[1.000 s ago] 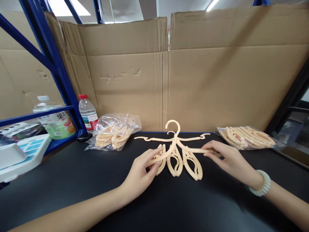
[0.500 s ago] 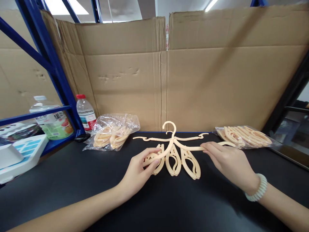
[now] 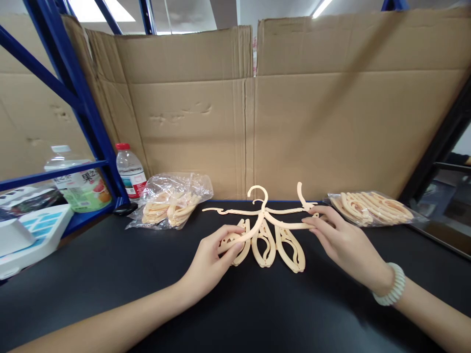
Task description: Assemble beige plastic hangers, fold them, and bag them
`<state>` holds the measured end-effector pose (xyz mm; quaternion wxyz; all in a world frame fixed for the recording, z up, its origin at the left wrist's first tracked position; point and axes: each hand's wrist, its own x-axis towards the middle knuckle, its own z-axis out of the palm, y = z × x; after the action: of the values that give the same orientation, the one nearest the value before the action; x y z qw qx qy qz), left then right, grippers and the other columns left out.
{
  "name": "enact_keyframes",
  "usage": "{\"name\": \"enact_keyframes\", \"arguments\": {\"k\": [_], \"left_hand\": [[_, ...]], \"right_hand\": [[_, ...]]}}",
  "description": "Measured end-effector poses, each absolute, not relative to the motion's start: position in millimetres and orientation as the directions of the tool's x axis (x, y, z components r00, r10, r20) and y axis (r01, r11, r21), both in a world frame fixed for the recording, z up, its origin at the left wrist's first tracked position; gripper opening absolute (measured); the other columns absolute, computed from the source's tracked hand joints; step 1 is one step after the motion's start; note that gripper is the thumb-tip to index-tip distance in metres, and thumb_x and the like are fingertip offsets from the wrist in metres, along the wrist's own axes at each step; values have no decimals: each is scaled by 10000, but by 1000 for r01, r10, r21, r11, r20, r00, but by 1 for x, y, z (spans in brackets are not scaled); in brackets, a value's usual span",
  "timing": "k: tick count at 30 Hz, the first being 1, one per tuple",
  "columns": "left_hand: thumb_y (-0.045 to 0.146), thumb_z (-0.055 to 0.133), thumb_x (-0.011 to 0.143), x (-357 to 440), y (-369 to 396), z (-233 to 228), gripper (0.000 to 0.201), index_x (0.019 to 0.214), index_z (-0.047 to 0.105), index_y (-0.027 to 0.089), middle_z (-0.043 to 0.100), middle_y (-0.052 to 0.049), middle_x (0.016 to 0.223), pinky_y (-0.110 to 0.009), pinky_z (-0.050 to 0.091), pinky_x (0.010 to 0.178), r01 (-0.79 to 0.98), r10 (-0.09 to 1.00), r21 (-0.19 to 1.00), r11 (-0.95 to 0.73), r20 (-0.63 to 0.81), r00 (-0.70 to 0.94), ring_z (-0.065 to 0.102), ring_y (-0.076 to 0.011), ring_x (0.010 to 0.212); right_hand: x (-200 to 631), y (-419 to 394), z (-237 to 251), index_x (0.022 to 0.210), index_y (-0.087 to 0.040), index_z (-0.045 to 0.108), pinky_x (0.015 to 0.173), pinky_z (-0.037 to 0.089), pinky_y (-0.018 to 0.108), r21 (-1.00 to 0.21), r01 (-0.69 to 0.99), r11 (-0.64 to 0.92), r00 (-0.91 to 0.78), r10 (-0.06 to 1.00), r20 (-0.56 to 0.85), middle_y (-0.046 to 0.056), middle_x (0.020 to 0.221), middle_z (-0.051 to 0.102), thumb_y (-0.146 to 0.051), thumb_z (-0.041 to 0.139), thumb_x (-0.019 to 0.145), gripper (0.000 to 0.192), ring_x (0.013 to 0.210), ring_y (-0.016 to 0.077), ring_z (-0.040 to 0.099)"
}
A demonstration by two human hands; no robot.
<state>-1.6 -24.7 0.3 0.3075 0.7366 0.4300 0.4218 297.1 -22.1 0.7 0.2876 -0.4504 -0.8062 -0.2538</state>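
Note:
A cream folding clothes hanger (image 3: 281,221) with a curved hook is held above the black tabletop. My left hand (image 3: 217,252) is closed on its left arm, thumb below and fingers above. Closed around the right arm near its joint is my right hand (image 3: 340,240), a pale beaded bracelet at the wrist. The right arm's end piece (image 3: 301,195) points upward behind my right fingers. Another unfolded hanger (image 3: 235,212) lies behind. Three folded hangers (image 3: 264,250) fan out on the table beneath, the leftmost partly covered by my left hand.
A clear bag of cream hangers (image 3: 172,208) lies at the back left, another bag of hangers (image 3: 368,208) at the back right. A red-capped bottle (image 3: 130,174) stands beside the blue rack (image 3: 79,105). Cardboard (image 3: 191,113) walls the table's back.
The right end piece of the held hanger has swung from pointing right to pointing upward. My right fingers have shifted slightly at the joint. My left hand has stayed in place.

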Motion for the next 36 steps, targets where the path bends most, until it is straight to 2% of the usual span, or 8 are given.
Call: {"name": "enact_keyframes", "arguments": {"k": [4,10,14,17,21,26,31,36], "left_hand": [[361,548,885,-2,-24,-1,246,1065,607,204,667,-75,1085,-343,529,821,367,894,820,-439,357,272,614,-256,1026],[369,545,889,-2,-24,-2,241,1063,601,212,661,-71,1077,-326,531,795,364,892,820,-443,360,274,612,-252,1021],[366,546,886,-3,-24,-2,250,1083,587,217,646,-61,1056,-303,528,769,366,892,818,-444,366,263,621,-216,943],[357,571,868,-1,-25,0,279,1114,554,225,633,-33,979,-284,524,762,345,899,832,-434,373,231,611,-177,866],[360,619,828,0,-25,2,314,1088,524,213,604,11,802,-269,519,727,300,927,879,-371,331,178,592,-153,769],[365,643,804,0,-24,3,357,1085,493,205,585,34,743,-223,478,624,245,935,904,-352,326,139,574,-128,679],[347,661,790,3,-27,4,472,1180,424,227,572,55,703,-194,452,582,130,933,925,-358,351,76,553,-114,640],[329,718,732,5,-27,3,549,1182,423,216,600,44,706,-220,493,610,22,938,938,-346,346,6,588,-127,645]], "right_hand": [[296,-22,3,1167,-202,533,754,533,336,-6,839,544,-371,581,724,113,1206,534,-175,428,938,254,874,196,633],[295,-20,7,1182,-224,520,712,549,338,-298,744,598,-226,645,730,92,1122,573,-260,520,901,283,701,152,606],[296,-17,4,1177,-223,542,731,547,349,-477,667,573,-177,743,645,60,975,647,-340,563,876,323,769,184,631],[298,-16,3,1108,-222,596,740,534,368,-540,645,541,-182,794,579,48,912,670,-363,584,859,286,787,199,629],[301,-14,4,1075,-214,620,800,518,399,-640,578,506,-167,841,515,64,968,668,-387,594,844,290,831,212,623],[301,-14,10,1014,-208,640,850,509,363,-872,308,380,-116,925,362,74,1041,646,-418,692,746,345,963,228,606],[300,-17,14,967,-217,670,718,500,288,-970,63,234,-100,969,227,24,923,609,-341,735,709,293,755,141,558],[301,-18,13,960,-195,694,761,498,291,-989,-38,143,-113,983,147,28,897,609,-328,741,719,279,751,128,542]]}}
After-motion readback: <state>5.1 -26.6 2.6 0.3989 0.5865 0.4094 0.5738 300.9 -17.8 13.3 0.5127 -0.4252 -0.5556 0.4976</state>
